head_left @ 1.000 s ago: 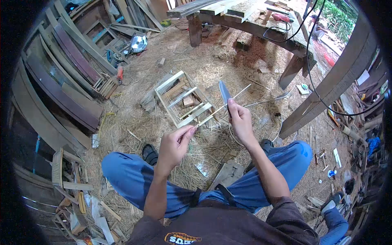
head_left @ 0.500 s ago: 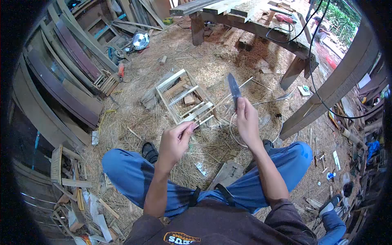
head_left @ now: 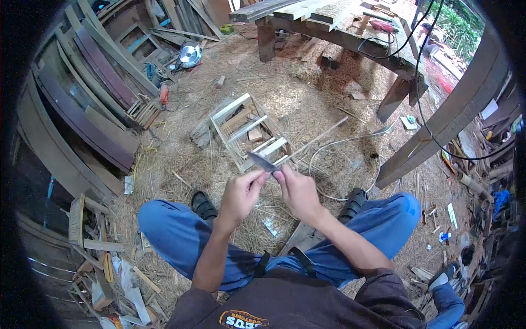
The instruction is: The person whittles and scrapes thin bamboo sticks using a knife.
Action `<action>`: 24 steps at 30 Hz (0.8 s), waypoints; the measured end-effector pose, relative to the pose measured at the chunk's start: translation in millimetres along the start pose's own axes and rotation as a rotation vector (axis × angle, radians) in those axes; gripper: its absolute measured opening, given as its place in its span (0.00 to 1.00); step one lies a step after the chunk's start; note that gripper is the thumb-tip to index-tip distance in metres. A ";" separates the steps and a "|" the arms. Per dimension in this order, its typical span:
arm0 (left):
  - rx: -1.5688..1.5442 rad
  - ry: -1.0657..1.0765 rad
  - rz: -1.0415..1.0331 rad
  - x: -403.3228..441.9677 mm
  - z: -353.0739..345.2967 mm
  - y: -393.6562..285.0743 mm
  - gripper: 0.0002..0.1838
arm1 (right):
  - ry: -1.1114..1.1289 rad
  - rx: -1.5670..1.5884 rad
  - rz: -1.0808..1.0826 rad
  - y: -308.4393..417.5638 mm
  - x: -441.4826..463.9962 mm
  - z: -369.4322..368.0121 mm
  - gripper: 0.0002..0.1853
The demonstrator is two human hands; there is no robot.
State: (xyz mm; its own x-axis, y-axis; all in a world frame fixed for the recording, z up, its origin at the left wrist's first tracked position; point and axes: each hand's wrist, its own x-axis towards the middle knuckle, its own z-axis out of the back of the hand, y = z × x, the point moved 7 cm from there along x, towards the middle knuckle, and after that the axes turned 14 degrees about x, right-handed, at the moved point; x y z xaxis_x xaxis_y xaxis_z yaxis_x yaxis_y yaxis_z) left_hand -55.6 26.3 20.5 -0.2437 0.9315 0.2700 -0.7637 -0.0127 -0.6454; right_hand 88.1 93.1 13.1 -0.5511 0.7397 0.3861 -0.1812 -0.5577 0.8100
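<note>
Currently, R hand (head_left: 298, 192) is clamped on a knife (head_left: 262, 162) w/ blade pointing fwd-left, & L hand (head_left: 241, 192), right beside it, is pinched on what looks like a thin wood strip (head_left: 320, 135) running fwd-right, its near end hidden; can't tell if blade touches strip. Slatted wood frame (head_left: 248, 128) lies on shavings-strewn floor (head_left: 296, 203) just fwd of the hands, w/ circ. saw (head_left: 189, 56) farther off fwd-left, & a red power tool (head_left: 382, 26) sits atop the wooden surface (head_left: 339, 38), fwd-right.
</note>
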 end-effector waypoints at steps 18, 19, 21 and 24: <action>-0.098 -0.005 -0.047 -1.8 3.0 -2.5 0.12 | -0.369 -0.053 -0.093 -20.3 17.6 58.3 0.20; -0.088 -0.001 -0.032 -1.4 2.8 0.8 0.12 | -0.325 -0.132 -0.062 -20.2 19.5 54.1 0.19; -0.119 -0.036 -0.089 1.6 0.8 -2.1 0.12 | -0.295 -0.141 -0.073 -22.9 26.2 58.3 0.19; -0.128 0.025 -0.063 3.0 0.2 -0.4 0.12 | -0.388 -0.162 -0.037 -19.2 33.0 84.2 0.19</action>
State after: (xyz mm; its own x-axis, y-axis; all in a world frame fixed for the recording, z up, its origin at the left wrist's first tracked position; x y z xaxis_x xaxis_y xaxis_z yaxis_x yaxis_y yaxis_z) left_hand -56.1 29.1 21.8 -0.1820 0.9377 0.2961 -0.6937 0.0910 -0.7145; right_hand 141.9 159.9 47.4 -0.2000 0.8301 0.5206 -0.3378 -0.5571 0.7586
